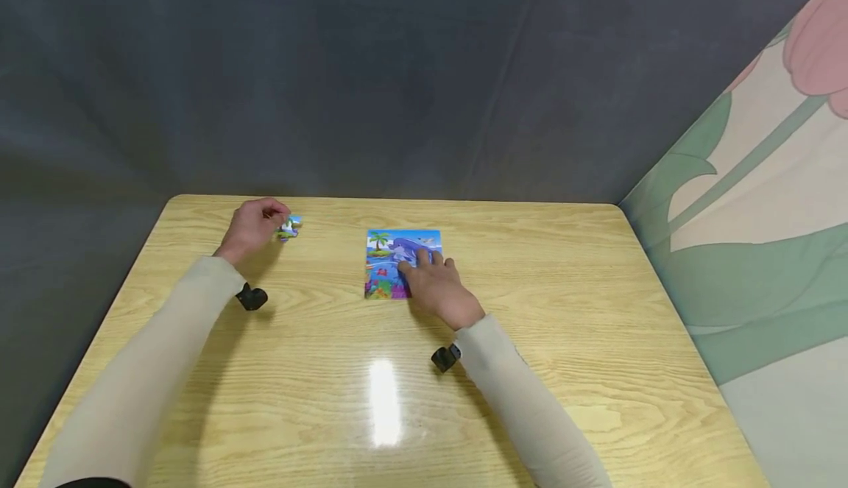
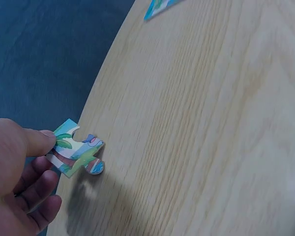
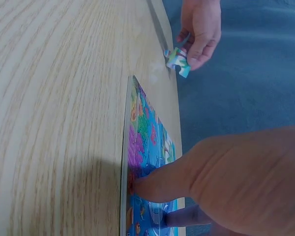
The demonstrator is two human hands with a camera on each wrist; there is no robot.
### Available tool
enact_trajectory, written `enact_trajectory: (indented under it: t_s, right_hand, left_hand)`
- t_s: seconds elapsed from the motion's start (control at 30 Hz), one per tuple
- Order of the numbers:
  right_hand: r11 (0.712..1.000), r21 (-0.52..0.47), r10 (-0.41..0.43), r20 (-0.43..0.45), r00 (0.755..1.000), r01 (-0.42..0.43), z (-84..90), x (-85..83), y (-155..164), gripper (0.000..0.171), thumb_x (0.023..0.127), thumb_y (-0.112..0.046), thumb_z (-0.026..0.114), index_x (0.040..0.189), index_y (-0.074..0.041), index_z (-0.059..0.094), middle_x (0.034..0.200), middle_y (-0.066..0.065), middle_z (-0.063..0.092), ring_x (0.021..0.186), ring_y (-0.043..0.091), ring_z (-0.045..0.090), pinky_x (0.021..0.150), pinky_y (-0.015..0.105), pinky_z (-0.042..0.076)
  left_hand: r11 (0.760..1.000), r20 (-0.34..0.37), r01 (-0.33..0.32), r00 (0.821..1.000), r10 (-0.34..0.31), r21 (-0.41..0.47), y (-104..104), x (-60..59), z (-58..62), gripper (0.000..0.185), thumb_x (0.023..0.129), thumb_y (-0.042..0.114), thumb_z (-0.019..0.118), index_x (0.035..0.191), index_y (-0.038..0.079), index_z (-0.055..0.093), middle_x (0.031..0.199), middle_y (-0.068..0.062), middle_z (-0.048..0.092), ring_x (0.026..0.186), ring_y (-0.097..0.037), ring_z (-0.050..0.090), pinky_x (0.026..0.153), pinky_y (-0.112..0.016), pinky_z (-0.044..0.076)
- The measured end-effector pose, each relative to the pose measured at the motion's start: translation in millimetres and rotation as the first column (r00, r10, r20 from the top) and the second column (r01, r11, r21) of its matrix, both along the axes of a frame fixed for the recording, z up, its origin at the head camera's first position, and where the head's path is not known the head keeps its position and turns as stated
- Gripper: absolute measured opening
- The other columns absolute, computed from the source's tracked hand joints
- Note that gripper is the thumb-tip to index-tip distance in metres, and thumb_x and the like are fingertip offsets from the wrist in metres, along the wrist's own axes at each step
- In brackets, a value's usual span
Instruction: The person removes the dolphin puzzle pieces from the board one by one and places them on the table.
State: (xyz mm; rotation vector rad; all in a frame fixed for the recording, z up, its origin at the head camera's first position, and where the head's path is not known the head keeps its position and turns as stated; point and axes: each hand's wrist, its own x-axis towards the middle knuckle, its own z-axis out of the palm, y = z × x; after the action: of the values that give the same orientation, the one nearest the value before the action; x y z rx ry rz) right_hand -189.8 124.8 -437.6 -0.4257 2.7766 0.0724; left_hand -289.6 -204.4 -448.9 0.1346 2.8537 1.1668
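At the table's far left, my left hand (image 1: 250, 227) pinches a jigsaw puzzle piece (image 1: 289, 228) between thumb and fingers. The left wrist view shows the puzzle piece (image 2: 77, 150) with a palm-tree print and a rounded knob, held above the wood. A flat jigsaw puzzle (image 1: 380, 271) lies near the middle of the far half, printed with a dolphin, a palm tree and coral. My right hand (image 1: 439, 287) rests on its right side with fingers spread, covering the lower right part. In the right wrist view, the thumb touches the puzzle (image 3: 142, 130) near its edge.
A light wooden table (image 1: 318, 370) carries everything, with a bright reflection near its front middle. A dark cloth (image 1: 371, 83) hangs behind the far edge. On the right stands a flower-patterned cloth (image 1: 762, 252). Each wrist wears a small black camera (image 1: 252, 297).
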Motion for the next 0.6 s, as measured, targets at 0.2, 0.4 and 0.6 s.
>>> enact_trajectory:
  t_s: [0.2, 0.4, 0.6]
  right_hand:
    - [1.000, -0.002, 0.001, 0.020, 1.000, -0.001, 2.4, 0.8, 0, 0.060, 0.102, -0.003, 0.040, 0.154, -0.031, 0.033, 0.156, 0.017, 0.032, 0.146, 0.044, 0.030, 0.114, 0.059, 0.034]
    - [1.000, -0.013, -0.010, 0.049, 0.999, 0.010, 3.9, 1.4, -1, 0.064, 0.099, -0.003, 0.043, 0.155, -0.030, 0.031, 0.159, 0.017, 0.028, 0.149, 0.045, 0.025, 0.116, 0.060, 0.031]
    - [1.000, -0.021, -0.015, 0.045, 0.999, 0.016, 2.8, 1.9, -1, 0.065, 0.098, -0.002, 0.043, 0.155, -0.030, 0.031, 0.159, 0.017, 0.028, 0.148, 0.044, 0.026, 0.116, 0.060, 0.031]
  left_hand:
    - [0.992, 0.000, -0.126, 0.992, 0.126, 0.030, -14, -8.5, -8.2, 0.029, 0.104, 0.021, 0.049, 0.121, 0.005, 0.066, 0.122, -0.019, 0.063, 0.099, -0.025, 0.055, 0.079, -0.034, 0.044]
    - [0.976, 0.024, -0.207, 0.978, 0.206, 0.061, -20, -14.3, -19.3, 0.032, 0.103, 0.023, 0.049, 0.127, 0.005, 0.063, 0.117, -0.016, 0.061, 0.091, -0.019, 0.053, 0.069, -0.024, 0.042]
    - [0.979, 0.021, -0.200, 0.980, 0.199, 0.046, -18, -21.5, -28.8, 0.029, 0.102, 0.021, 0.052, 0.125, 0.005, 0.061, 0.115, -0.015, 0.062, 0.091, -0.017, 0.056, 0.071, -0.024, 0.043]
